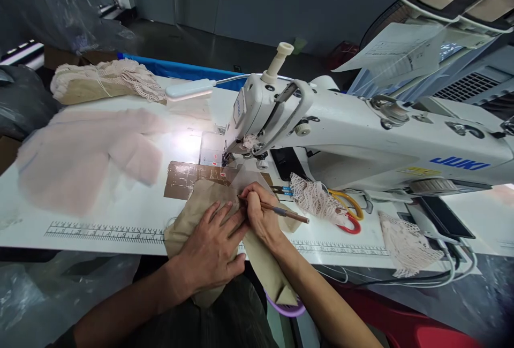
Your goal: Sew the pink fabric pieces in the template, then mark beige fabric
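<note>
My left hand (pixel 217 238) lies flat with fingers spread on a piece of tan fabric (pixel 209 193) at the table's front edge. The fabric hangs over the edge towards my lap. Just right of it, my right hand (pixel 262 213) is closed around a slim brown pencil (pixel 287 213); its tip points left and touches or nearly touches the fabric. Behind the hands stands a white sewing machine (pixel 337 118), its needle area just beyond the fabric. A brown taped plate (pixel 180 179) lies partly under the fabric.
Sheer pink fabric (pixel 88 150) spreads over the left of the table, with a tied lace bundle (pixel 104 80) behind. Scissors with orange and red handles (pixel 353 214) lie partly under lace (pixel 315 198) at right. A printed ruler (pixel 104 232) runs along the front edge. Another lace piece (pixel 407 243) overhangs it.
</note>
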Action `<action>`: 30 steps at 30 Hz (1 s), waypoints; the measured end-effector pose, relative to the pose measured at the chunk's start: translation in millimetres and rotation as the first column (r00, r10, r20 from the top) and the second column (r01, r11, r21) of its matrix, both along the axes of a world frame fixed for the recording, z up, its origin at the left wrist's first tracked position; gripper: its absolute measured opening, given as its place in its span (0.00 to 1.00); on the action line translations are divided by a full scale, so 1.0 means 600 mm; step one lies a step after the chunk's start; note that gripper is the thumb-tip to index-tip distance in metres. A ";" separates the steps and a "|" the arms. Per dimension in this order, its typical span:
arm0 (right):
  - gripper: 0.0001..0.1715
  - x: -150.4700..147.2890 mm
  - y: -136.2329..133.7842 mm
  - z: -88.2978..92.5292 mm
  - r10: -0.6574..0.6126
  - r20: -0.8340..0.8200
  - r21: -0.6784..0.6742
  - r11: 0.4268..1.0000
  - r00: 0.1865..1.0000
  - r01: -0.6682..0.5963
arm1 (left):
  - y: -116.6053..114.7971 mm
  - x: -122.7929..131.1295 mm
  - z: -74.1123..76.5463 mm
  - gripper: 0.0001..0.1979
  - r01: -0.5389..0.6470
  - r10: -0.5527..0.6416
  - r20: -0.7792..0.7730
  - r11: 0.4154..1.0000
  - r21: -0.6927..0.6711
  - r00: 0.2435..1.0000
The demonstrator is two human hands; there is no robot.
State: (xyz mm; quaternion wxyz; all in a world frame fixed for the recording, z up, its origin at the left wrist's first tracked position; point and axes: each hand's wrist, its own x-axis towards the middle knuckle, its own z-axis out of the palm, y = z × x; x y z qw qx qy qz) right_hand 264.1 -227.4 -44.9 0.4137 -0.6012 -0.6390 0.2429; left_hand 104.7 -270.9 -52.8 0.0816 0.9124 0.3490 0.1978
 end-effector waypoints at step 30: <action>0.12 0.020 -0.002 0.004 -0.057 -0.043 -0.023 0.998 0.997 0.056 | 0.003 0.007 0.015 0.25 -0.001 -0.001 -0.094 1.000 -0.027 0.996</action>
